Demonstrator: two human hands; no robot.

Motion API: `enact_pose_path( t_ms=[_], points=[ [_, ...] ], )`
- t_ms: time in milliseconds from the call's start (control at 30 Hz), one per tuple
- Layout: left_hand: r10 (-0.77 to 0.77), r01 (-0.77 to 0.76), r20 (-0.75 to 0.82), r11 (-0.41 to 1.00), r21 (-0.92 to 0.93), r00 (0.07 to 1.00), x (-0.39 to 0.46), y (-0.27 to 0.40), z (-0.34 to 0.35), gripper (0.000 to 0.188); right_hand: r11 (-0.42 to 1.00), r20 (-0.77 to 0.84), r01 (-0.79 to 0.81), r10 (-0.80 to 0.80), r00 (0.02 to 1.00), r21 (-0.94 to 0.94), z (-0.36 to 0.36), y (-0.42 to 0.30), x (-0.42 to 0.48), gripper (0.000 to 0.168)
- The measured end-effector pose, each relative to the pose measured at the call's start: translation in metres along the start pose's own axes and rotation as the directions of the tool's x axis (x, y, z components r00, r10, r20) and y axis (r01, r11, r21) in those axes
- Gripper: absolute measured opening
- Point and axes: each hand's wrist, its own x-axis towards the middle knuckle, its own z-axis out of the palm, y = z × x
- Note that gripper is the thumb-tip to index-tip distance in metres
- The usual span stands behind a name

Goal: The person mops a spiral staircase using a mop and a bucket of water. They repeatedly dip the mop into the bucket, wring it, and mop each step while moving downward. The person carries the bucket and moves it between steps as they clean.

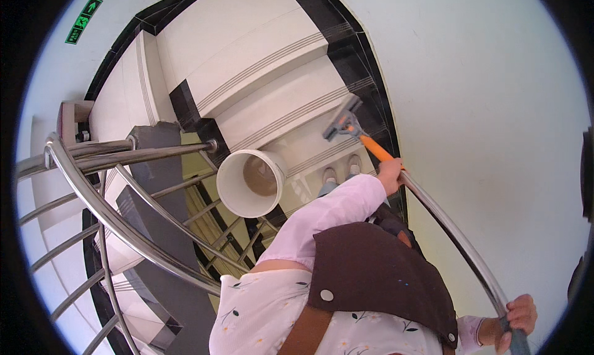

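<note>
I hold a sponge mop with a long metal handle (pixel 445 218). My left hand (pixel 391 175) is closed around the pole where the orange plastic section (pixel 375 147) joins the metal. Lower right, close to the wall, my right hand (pixel 519 315) grips the grey upper end of the pole. The mop's grey head (pixel 343 118) is slightly blurred over the stair treads, beside the black border tiles; I cannot tell whether it touches the step. Left of the handle stands a white plastic bucket (pixel 227 183) with murky brownish water (pixel 261 176) inside.
Pale stone stairs (pixel 278 90) with grooved edges run between black border tiles. A white wall (pixel 478 123) closes the right side. Curved stainless-steel railings (pixel 125 234) fill the left, close to the bucket. My shoes (pixel 330 175) are on a step. A green exit sign (pixel 84 20) hangs upper left.
</note>
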Motion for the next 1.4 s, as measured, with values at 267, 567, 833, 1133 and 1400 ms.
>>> enact_pose_path(
  t_ms=[267, 567, 833, 1133, 1400],
  points=[
    [-0.126, 0.125, -0.005, 0.984, -0.124, 0.992, -0.004, -0.041, -0.023, 0.014, 1.000, 0.197, 0.003, -0.002, 0.980, -0.008, -0.002, -0.004, 0.014, 0.021],
    [0.320, -0.286, -0.048, 0.757, -0.588, 0.946, 0.064, 0.042, -0.130, 0.014, 0.889, 0.640, -0.212, -0.112, 0.761, 0.407, 0.088, 0.182, 0.102, 0.024],
    [0.316, -0.377, -0.216, 0.662, -0.648, 0.924, 0.137, 0.053, -0.119, 0.014, 0.841, 0.627, -0.426, 0.140, 0.766, 0.333, 0.101, 0.255, 0.077, 0.023],
    [0.261, -0.275, -0.087, 0.914, -0.299, 0.962, 0.194, -0.061, 0.017, 0.022, 0.835, 0.084, -0.432, 0.431, 0.898, 0.340, -0.088, 0.242, -0.074, 0.025],
    [0.229, -0.209, -0.058, 0.947, 0.242, 0.972, 0.203, -0.159, 0.050, 0.018, 0.836, -0.295, -0.496, 0.548, 0.783, 0.235, -0.137, 0.188, -0.207, 0.023]
  ],
)
